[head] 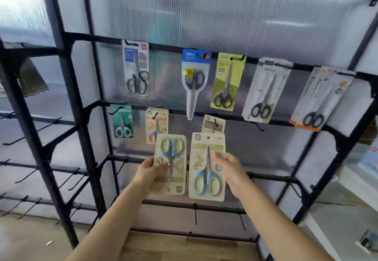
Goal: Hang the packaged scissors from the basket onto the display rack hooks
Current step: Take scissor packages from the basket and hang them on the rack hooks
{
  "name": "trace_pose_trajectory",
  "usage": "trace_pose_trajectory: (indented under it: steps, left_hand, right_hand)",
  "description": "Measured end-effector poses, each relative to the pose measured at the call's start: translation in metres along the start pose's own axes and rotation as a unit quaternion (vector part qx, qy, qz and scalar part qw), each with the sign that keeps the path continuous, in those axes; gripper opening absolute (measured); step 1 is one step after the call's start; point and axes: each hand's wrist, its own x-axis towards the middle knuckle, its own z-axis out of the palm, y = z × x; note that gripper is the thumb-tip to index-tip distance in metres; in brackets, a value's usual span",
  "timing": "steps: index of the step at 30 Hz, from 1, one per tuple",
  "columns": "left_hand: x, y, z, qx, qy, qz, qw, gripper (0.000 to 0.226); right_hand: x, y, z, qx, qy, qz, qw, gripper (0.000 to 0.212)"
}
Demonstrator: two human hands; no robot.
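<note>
Both hands are up at the rack (90, 105): left hand (150, 169) grips an upside-down blue scissors pack (170, 163), right hand (230, 168) pinches an upright pack (206, 166) just below the hook (215, 123). Best lift its hole squarely onto that hook

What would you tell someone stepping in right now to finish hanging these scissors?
Left hand grips a blue-handled scissors pack held upside down. Right hand grips a matching pack held upright, hang hole on top.
Done: nine hooks on the display rack already carry scissors packs.
Left: flip the left pack and hang both, perhaps with the beige packs above. The basket is out of view.
</note>
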Motion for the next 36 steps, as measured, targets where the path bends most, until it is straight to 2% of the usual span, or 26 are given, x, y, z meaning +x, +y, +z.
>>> trace_pose_trajectory:
  steps: [4,8,16,24,36]
  left_hand:
    - [0.031,0.012,-0.040,-0.003,0.014,0.003,1.000,0.019]
    - [0.058,0.024,-0.076,-0.014,0.024,0.006,1.000,0.016]
    - [0.098,0.028,-0.132,-0.011,0.025,-0.009,1.000,0.022]
    - [0.125,0.026,-0.150,-0.016,0.023,-0.020,0.999,0.030]
    - [0.155,0.024,-0.151,-0.029,0.043,-0.036,0.998,0.021]
  right_hand:
    - [0.021,-0.002,0.055,0.013,-0.021,-0.008,1.000,0.020]
    - [0.044,-0.002,0.102,-0.002,-0.020,0.000,1.000,0.007]
    - [0.079,0.000,0.169,-0.031,0.006,0.010,0.999,0.021]
    - [0.106,-0.007,0.194,-0.035,0.023,-0.004,0.999,0.012]
    - [0.150,0.010,0.196,-0.087,0.048,-0.029,0.995,0.015]
